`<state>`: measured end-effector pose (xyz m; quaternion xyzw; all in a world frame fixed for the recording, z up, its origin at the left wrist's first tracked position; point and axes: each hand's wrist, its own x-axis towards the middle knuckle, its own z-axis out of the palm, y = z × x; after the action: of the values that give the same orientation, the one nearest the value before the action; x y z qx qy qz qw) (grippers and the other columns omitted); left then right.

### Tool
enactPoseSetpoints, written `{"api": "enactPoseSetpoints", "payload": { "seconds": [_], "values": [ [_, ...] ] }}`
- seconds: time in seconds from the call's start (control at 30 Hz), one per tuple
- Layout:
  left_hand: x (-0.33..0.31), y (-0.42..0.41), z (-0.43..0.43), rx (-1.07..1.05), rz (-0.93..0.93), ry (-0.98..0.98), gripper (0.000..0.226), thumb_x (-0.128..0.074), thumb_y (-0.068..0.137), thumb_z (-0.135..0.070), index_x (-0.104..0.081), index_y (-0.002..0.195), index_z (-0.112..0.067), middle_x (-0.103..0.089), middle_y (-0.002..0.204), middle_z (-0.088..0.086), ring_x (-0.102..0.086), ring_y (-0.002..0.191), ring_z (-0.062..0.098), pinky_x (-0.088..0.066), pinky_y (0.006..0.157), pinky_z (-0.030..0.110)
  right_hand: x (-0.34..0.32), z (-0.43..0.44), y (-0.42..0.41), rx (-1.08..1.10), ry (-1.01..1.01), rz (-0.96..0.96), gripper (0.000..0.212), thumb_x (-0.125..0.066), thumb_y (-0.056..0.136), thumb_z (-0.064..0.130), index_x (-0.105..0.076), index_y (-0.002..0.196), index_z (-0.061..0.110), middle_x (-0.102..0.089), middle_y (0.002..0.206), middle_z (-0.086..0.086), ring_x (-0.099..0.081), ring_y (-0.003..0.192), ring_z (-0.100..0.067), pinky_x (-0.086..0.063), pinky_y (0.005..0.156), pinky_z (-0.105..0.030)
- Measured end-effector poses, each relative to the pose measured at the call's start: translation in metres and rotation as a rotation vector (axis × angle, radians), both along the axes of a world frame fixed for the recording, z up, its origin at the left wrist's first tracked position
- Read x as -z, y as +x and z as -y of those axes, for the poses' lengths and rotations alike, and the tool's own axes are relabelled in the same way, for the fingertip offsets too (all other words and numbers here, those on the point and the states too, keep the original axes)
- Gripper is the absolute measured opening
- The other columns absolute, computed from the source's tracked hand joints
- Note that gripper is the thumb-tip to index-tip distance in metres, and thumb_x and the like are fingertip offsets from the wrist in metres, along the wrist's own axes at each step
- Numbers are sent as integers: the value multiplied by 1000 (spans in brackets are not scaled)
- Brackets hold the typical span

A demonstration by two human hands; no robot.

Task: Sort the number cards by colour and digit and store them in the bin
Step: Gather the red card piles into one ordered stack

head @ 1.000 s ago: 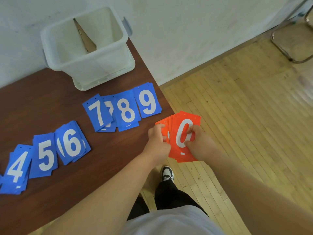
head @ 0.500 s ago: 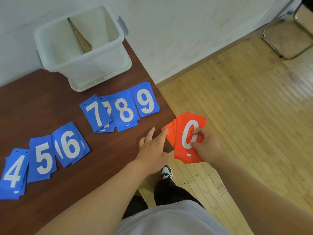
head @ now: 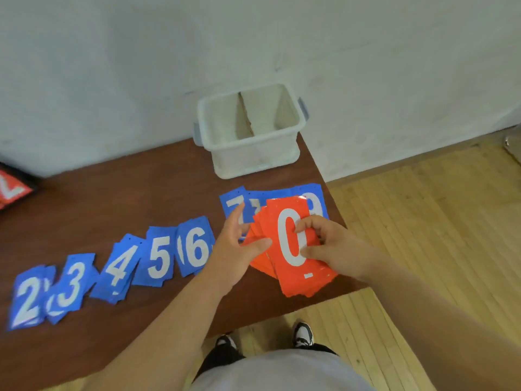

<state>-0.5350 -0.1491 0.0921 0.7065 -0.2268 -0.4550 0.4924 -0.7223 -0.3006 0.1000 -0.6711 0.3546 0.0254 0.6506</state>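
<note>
Over the near right corner of the counter (head: 127, 198), the right hand (head: 335, 246) gripped a fanned orange stack (head: 287, 249), a white 0 uppermost, its fingers (head: 306, 224) curled over the face and the thumb pressing lower down. The left hand (head: 234, 246) sat just left of the fan, spread and holding nothing; its thumb met the fan's left edge and its other fingers pointed away toward the blue 7 pile (head: 232, 206).

Step in hand, by judgement: dealing the orange cards out by digit. To do it well, the left hand should take one card only, from the loosened left edge, read its digit before laying it down, and start an orange row on the bare wood nearer than the blue one so the colours stay apart. The right-hand grip should stay firm; glossy cards may slip.

Blue piles ran left to right along the counter: 2 (head: 26, 300), 3 (head: 72, 283), 4 (head: 119, 268), 5 (head: 159, 256), 6 (head: 194, 249), then 7, with 9 (head: 314, 204) partly hidden behind the orange stack. Whatever lay between 7 and 9 was covered. The white bin (head: 253, 153) stood at the far right corner, well apart from both hands, a cardboard divider (head: 246, 114) upright inside; no cards showed in it.
</note>
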Motion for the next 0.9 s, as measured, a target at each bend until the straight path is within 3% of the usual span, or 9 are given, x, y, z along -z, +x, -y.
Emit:
{"api": "enactPoseSetpoints", "payload": {
  "seconds": [0.1,0.23,0.3,0.4,0.47,0.63,0.73,0.8,0.9],
  "values": [
    [-19,48,-30,-80,80,-41,90,-83,81,-9,-36,147,-48,-71,119,3,-72,104,20,-61,84,45,-22,-12,68,-236,-64,7,36,-68,94,12,-60,110,44,-64,122,14,-68,105,-11,-62,85,-34],
    [-32,111,-82,-187,140,-93,89,-71,82,12,-43,144,-45,-63,132,-6,-68,112,10,-59,89,37,-41,-42,159,-453,-200,36,37,-69,90,15,-58,110,44,-66,111,-10,-67,97,-31,-59,84,-51],
    [-34,143,-107,-237,134,-108,87,-70,81,12,-47,140,-48,-62,135,-6,-66,116,11,-58,95,41,-44,-63,201,-496,-234,82,42,-70,88,12,-55,114,42,-65,107,-17,-65,95,-36,-57,83,-55],
    [-36,192,-138,-355,131,-143,86,-71,75,3,-51,136,-54,-64,134,-6,-65,120,16,-55,98,49,-42,-92,256,-394,-199,186,61,-73,82,8,-49,126,42,-69,110,-1,-70,100,-21,-58,87,-53],
    [-34,223,-154,-421,132,-167,86,-69,77,8,-50,137,-51,-64,134,-6,-65,120,14,-55,98,47,-36,-106,288,-308,-178,199,72,-77,81,11,-46,133,48,-71,113,7,-69,107,-14,-58,90,-51],
    [-29,287,-177,-495,73,-184,87,-68,85,13,-44,137,-52,-65,127,-11,-68,112,8,-60,86,40,-19,-131,354,-167,-26,177,68,-79,86,12,-48,139,42,-75,112,2,-74,101,-20,-60,86,-50],
    [-26,323,-181,-447,74,-140,89,-72,85,6,-37,141,-53,-63,126,-12,-67,112,8,-62,83,38,-17,-136,389,-130,-59,141,64,-74,89,8,-49,139,39,-76,107,3,-75,97,-18,-62,80,-43],
    [-22,349,-179,-360,135,-52,97,-75,84,1,-29,146,-57,-59,123,-14,-66,112,10,-62,84,38,-14,-131,409,-129,-158,111,62,-73,88,5,-51,136,37,-76,102,8,-75,91,-12,-61,73,-30],
    [-15,390,-166,-238,320,35,102,-77,84,-9,-18,149,-61,-42,138,-15,-58,120,6,-54,90,23,-11,-111,437,-214,-394,52,58,-72,88,8,-52,130,42,-73,99,16,-72,83,-6,-54,68,-14]
  ]
}}
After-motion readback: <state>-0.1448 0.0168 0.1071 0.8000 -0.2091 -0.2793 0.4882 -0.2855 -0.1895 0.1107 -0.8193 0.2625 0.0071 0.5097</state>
